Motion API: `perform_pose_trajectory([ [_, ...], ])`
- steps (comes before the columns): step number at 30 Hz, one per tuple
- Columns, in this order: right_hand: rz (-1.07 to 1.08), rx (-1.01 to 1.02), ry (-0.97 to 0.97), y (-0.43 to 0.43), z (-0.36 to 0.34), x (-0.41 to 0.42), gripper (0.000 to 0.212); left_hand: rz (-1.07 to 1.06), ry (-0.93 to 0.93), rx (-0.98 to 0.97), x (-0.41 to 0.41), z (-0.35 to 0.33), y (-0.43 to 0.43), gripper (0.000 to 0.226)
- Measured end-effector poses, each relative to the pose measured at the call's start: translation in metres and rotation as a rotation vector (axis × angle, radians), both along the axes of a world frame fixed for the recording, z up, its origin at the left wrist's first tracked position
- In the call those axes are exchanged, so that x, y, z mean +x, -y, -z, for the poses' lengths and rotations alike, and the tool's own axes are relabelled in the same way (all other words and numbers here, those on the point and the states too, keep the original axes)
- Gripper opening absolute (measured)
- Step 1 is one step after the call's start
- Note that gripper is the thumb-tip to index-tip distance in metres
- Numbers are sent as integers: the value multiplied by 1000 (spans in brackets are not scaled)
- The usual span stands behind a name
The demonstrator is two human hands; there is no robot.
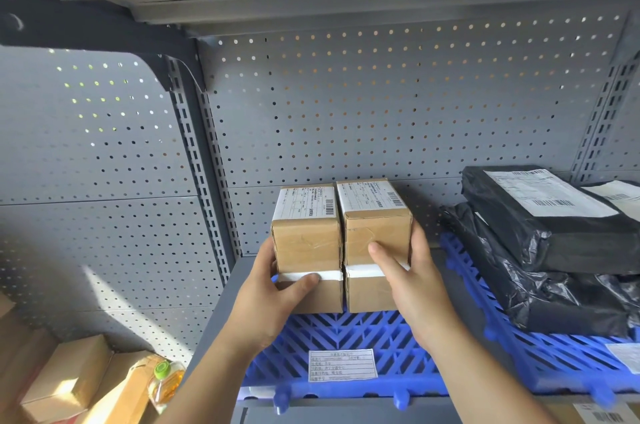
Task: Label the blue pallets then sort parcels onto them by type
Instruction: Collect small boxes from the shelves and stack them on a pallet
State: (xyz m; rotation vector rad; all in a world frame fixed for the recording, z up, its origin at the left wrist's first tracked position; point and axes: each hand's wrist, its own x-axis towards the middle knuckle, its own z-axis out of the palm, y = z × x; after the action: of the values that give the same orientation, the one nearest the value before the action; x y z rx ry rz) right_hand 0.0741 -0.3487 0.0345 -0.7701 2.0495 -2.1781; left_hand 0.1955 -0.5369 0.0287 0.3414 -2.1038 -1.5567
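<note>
Grey pegboard [381, 105] backs the shelf [221, 316] I am looking into, with another shelf board overhead and slotted uprights at either side. On the shelf, at about 6 o'clock in my view, lies a blue pallet [346, 333] with an open lattice top, and a white paper label [342, 364] is stuck on its near part. Its print is too small for me to read.

Four brown cardboard boxes stand on the far end of that pallet, two below and two on top, pressed side by side. My left hand [266, 299] is clasped on the left stack, thumb lying across the white tape where the upper left box [306, 233] meets the lower left box [315, 295]. My right hand [412, 281] grasps the right stack, thumb on the front of the upper right box [375, 226] and palm over part of the lower right box [367, 295]. Both upper boxes carry white shipping labels with barcodes on their tops.

Toward 3 o'clock a second blue pallet [540, 354] carries black plastic mailer bags [554, 250] stacked on each other, the top ones with white labels. I think there are three or four bags, but the folds make the count unsure.

Down at 8 o'clock, below the shelf, sit more cardboard boxes [69, 375] and a clear bottle [164, 385] with a green cap and yellowish liquid.
</note>
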Motion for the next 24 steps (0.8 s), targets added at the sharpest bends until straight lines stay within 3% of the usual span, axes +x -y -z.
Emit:
perform_pose_trajectory([
  [24,23,-72,44,7,10,-2,50,16,-18,3,-6,5,11,57],
])
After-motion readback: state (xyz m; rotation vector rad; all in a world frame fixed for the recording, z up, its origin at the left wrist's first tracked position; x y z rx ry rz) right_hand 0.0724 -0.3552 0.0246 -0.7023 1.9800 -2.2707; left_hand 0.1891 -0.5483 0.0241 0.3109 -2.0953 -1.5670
